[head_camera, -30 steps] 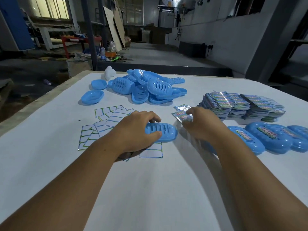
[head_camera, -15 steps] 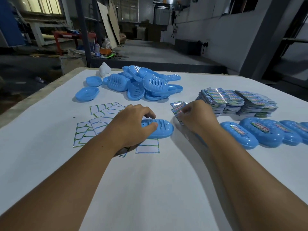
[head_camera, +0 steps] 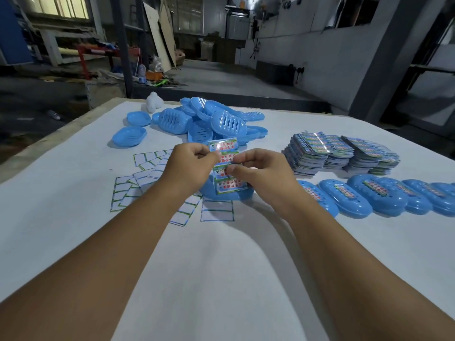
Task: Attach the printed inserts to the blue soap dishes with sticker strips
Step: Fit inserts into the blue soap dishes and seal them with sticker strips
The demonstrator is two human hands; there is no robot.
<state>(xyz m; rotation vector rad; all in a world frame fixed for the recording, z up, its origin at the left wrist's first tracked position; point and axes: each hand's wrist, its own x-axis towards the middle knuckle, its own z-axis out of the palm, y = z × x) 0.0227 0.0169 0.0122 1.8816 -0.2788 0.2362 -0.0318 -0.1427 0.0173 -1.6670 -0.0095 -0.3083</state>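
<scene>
The fingers (head_camera: pixel 209 156) of the left hand (head_camera: pixel 189 168) and those of the right hand (head_camera: pixel 256 168) are curled and pinch one glossy sticker sheet (head_camera: pixel 225 166), held up between both hands just above a blue soap dish (head_camera: pixel 226 196) lying on the table (head_camera: pixel 73 217). The sheet looks thin, light and easy to bend, so I judge it best taken by its edges or at a strip's corner; the printed face may be slippery. The dish seems light, stiff plastic. At 11 o'clock from the hands lie used backing sheets (head_camera: pixel 147 173), at 12 o'clock a heap of dishes (head_camera: pixel 209 121), at 2 o'clock stacks of sheets (head_camera: pixel 339 153), at 3 o'clock finished dishes (head_camera: pixel 376 198). The fingertips hide the sheet's middle, so I cannot tell if a strip is lifted; the print is too small to read.
</scene>
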